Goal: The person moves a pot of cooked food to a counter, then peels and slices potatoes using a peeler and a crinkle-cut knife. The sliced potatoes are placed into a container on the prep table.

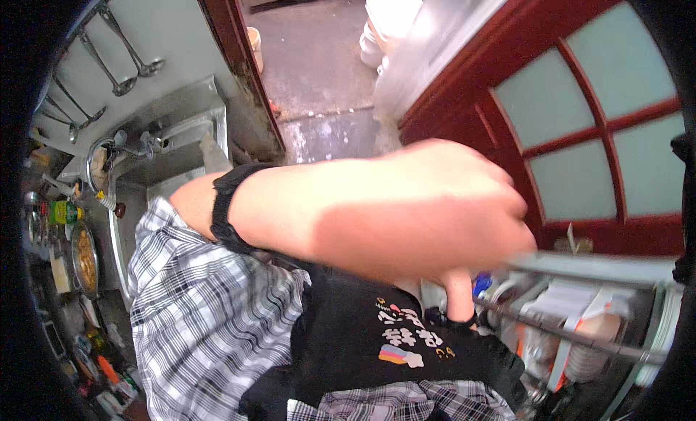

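Observation:
My left hand (462, 203) reaches across in front of my chest to the right, its back turned up towards the camera. It is blurred, and its fingers curl away out of sight, so what it may hold is hidden. A black elastic band (228, 209) circles that forearm below a plaid sleeve (201, 290). Behind and below the left hand, part of my right wrist (459, 296) shows above a black cuff (462, 320). The left hand covers the rest of my right hand. A black apron (353, 328) with printed writing covers my front.
A steel sink (130, 187) stands left, below hanging ladles (122, 84). A pan of food (86, 258) and bottles line the far left. Ahead is a doorway with white containers (389, 19). A red door (603, 127) and a rack of plates (592, 339) are right.

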`<state>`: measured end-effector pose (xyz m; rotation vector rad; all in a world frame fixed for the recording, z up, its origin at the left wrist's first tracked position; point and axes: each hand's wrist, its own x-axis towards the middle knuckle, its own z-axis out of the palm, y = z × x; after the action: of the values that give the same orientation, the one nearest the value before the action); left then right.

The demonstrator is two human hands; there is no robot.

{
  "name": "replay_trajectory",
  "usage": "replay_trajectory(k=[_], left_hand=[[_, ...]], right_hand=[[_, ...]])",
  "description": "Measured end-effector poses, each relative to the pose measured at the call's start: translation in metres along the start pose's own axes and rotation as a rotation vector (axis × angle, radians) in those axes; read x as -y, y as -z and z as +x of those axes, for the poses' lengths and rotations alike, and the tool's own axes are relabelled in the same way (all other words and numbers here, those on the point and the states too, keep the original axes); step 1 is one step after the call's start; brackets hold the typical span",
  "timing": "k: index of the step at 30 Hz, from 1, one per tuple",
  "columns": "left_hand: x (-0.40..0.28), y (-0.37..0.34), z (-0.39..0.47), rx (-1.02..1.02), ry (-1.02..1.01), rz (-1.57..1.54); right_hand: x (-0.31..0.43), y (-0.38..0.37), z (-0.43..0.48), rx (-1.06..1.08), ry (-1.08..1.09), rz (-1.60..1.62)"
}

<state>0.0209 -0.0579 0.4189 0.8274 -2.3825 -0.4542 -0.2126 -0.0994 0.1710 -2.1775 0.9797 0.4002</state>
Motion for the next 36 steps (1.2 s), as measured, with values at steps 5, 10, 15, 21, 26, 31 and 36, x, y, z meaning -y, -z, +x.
replay_trajectory(k=[5, 10, 15, 21, 26, 31, 36], left_hand=[[0.064, 0.063, -0.022, -0.080, -0.296, 0.392], [0.082, 0.090, -0.010, 0.064, -0.215, 0.417], [0.145, 0.112, 0.049, 0.166, -0.015, 0.418], [0.180, 0.153, 0.044, 0.232, 0.317, 0.406], [0.262, 0.188, -0.028, -0.284, 0.623, -0.086], [0.409, 0.224, -0.137, -1.542, 0.600, -1.279], [0.453, 0.196, -0.183, -1.849, 0.650, -1.423]], right_hand=[[0.014, 0.033, 0.092, -0.058, -0.184, -0.147], [0.058, 0.039, 0.145, 0.026, -0.002, -0.103], [0.041, 0.096, 0.240, 0.180, 0.175, -0.148], [0.083, 0.104, 0.347, 0.186, 0.403, -0.010], [0.158, 0.133, 0.411, 0.022, 0.694, -0.030], [0.191, 0.178, 0.470, -0.166, 0.717, 0.171], [0.188, 0.222, 0.458, 0.092, 0.641, 0.769]])
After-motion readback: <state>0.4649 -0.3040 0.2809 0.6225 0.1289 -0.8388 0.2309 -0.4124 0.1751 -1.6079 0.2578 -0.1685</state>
